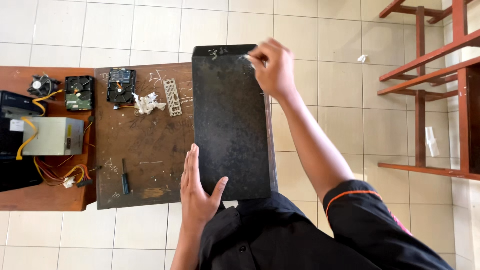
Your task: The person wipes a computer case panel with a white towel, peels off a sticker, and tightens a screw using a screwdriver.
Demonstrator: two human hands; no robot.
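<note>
Looking down from the head camera, I saw a black computer case [231,120] lying flat on the right end of a worn brown desk [145,150], its far end hanging past the desk edge over the tiled floor [325,60].

My left hand [197,187] was flat and open, fingers straight and together, pressed along the near left edge of the case with the thumb spread onto its top panel. It gripped nothing.

My right hand [272,67] was at the far right corner of the case, fingers curled down onto the top panel near the rim. I could not tell whether it pinched anything there or only rested on the metal.

So the case lay between both hands, left at the near corner, right at the far one.

To the left of the case on the desk: a metal port plate [172,97], a crumpled tissue [147,103], two hard drives [120,86], a screwdriver [125,176]. Further left, a grey power supply [52,136] with coloured cables [62,175] and a small fan [42,85]. A red wooden frame [425,85] stood well apart on the right.
</note>
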